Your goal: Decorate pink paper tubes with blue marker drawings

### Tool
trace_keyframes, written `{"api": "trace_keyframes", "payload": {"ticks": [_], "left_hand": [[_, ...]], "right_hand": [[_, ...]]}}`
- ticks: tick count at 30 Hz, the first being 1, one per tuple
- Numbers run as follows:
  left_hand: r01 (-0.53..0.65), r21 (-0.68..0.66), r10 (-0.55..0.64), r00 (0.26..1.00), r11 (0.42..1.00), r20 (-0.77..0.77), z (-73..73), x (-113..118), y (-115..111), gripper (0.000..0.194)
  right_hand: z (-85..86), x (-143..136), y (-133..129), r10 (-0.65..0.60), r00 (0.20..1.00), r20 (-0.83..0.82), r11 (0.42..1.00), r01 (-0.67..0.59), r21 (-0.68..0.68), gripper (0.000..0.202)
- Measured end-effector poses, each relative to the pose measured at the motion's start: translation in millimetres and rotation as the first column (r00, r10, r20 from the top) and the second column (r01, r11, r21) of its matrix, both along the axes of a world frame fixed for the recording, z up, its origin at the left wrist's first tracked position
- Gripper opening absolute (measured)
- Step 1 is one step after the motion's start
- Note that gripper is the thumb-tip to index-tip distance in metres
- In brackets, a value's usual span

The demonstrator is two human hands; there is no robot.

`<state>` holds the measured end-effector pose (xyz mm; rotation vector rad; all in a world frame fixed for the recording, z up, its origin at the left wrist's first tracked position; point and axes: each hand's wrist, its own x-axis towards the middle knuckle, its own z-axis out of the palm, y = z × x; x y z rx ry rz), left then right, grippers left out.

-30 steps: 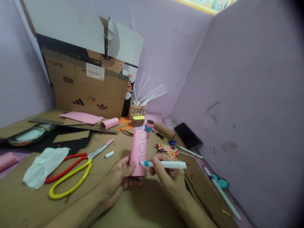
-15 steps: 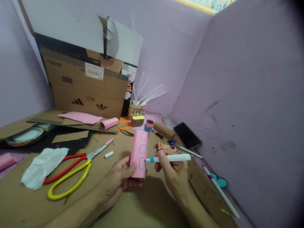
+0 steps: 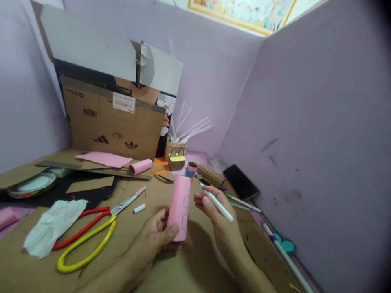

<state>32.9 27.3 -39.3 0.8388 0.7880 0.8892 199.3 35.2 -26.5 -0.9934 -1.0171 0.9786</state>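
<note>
Upright in my left hand (image 3: pixel 160 232) is a pink paper-covered tube (image 3: pixel 178 203), its lower part gripped by thumb and fingers. Three blue rounded outlines run down the tube's right side. My right hand (image 3: pixel 221 215) holds a white marker (image 3: pixel 218 205) with a blue tip, which points up and left, apart from the tube. A small white cap (image 3: pixel 139 208) lies on the cardboard left of the tube. Beside it are scissors (image 3: pixel 117 209) with one red and one yellow handle.
A big cardboard box (image 3: pixel 113 126) stands at the back left. Crumpled white tissue (image 3: pixel 55 228) lies at left, a smaller pink roll (image 3: pixel 141 167) behind. A black phone (image 3: pixel 241 182) rests by the right wall, and a cardboard cat-eared box (image 3: pixel 176 162) sits at the back.
The marker has come away from the tube and now tilts up and left. My left hand has turned the tube, so its outlines sit nearer the right edge. The camera view has tipped upward.
</note>
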Motion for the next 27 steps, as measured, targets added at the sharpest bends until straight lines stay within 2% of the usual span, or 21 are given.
{"api": "trace_keyframes", "payload": {"ticks": [3,6,9,12,15,19,22,25,27], "left_hand": [[0.014,0.134,-0.005,0.998,0.991,-0.070,-4.9,2.4,-4.0,0.057],[0.023,0.243,0.032,0.975,0.970,-0.220,-6.2,5.1,-12.1,0.048],[-0.005,0.295,0.118,0.923,0.956,-0.366,-5.0,6.8,-17.9,0.045],[0.055,0.305,0.054,0.939,0.951,-0.339,-2.8,7.0,-17.6,0.045],[0.118,0.315,-0.029,0.962,0.942,-0.273,-1.2,6.7,-15.1,0.041],[0.115,0.288,-0.036,0.963,0.951,-0.266,-4.5,5.5,-12.7,0.041],[0.080,0.228,-0.024,0.971,0.970,-0.236,-8.0,3.0,-9.6,0.042],[0.008,0.151,0.031,0.967,0.988,-0.254,-8.0,0.9,-6.4,0.043],[-0.025,0.119,0.057,0.960,0.993,-0.273,-7.5,0.9,-5.0,0.043]], "right_hand": [[-4.3,-1.5,1.9,0.112,0.989,-0.099,0.992,-0.116,-0.042,0.043],[-4.2,-3.2,0.3,0.073,0.994,-0.086,0.996,-0.077,-0.049,0.052],[0.3,-4.3,-1.8,0.032,0.996,-0.088,0.998,-0.036,-0.044,0.050],[4.8,-5.9,-4.7,0.062,0.992,-0.112,0.996,-0.068,-0.050,0.046],[4.0,-9.8,-8.9,0.172,0.980,-0.101,0.983,-0.177,-0.041,0.047],[-0.7,-13.2,-12.0,0.254,0.967,-0.024,0.965,-0.255,-0.054,0.048],[3.4,-7.4,-10.0,0.143,0.989,0.048,0.990,-0.142,-0.022,0.042],[12.7,2.9,-7.7,-0.111,0.990,0.084,0.993,0.106,0.057,0.032],[16.6,7.0,-8.8,-0.163,0.985,0.062,0.983,0.157,0.098,0.030]]}}
